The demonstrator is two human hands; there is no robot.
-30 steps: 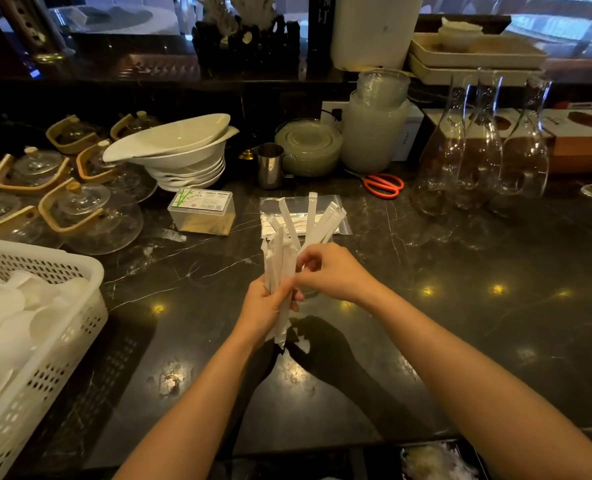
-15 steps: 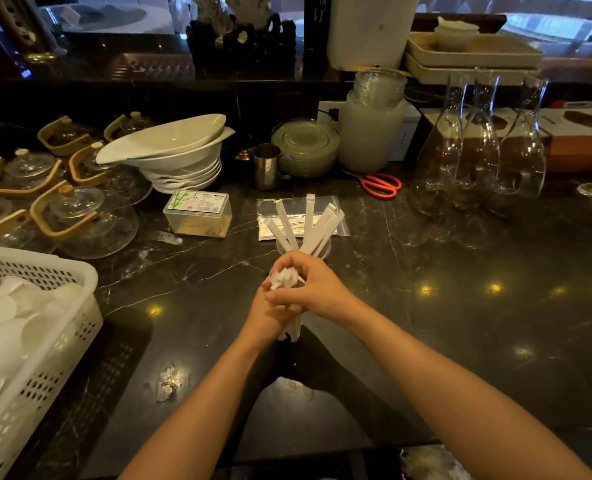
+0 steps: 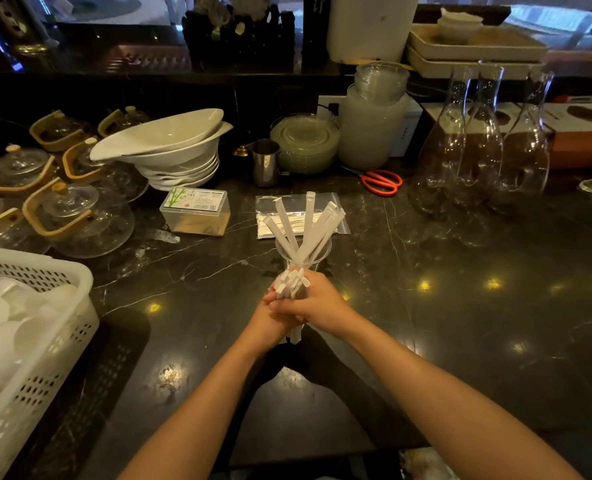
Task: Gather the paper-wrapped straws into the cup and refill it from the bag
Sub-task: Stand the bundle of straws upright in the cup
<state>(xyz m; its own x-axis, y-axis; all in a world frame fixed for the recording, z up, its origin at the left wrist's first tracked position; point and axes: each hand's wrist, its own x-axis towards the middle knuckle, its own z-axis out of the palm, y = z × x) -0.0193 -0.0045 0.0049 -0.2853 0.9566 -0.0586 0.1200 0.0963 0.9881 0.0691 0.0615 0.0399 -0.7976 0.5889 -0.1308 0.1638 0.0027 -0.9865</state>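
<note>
A bundle of white paper-wrapped straws [image 3: 293, 284] stands upright on the dark counter, clasped by both hands. My left hand [image 3: 270, 318] wraps it from the left and my right hand [image 3: 317, 306] closes over it from the right. Just behind the hands stands a clear cup [image 3: 303, 252] with several wrapped straws [image 3: 308, 223] fanning out of it. Flat on the counter behind the cup lies a clear plastic bag [image 3: 336, 211] with more straws inside.
A white basket [image 3: 76, 313] of dishes sits at the left edge. Glass teapots [image 3: 80, 216], stacked white bowls [image 3: 170, 150], a toothpick box [image 3: 196, 211], a metal cup [image 3: 266, 162], orange scissors [image 3: 381, 181] and glass carafes [image 3: 478, 150] line the back.
The loose fan of straws in my hands has been squared into a tight upright bundle, and both hands have closed around it and lowered it to the counter.
</note>
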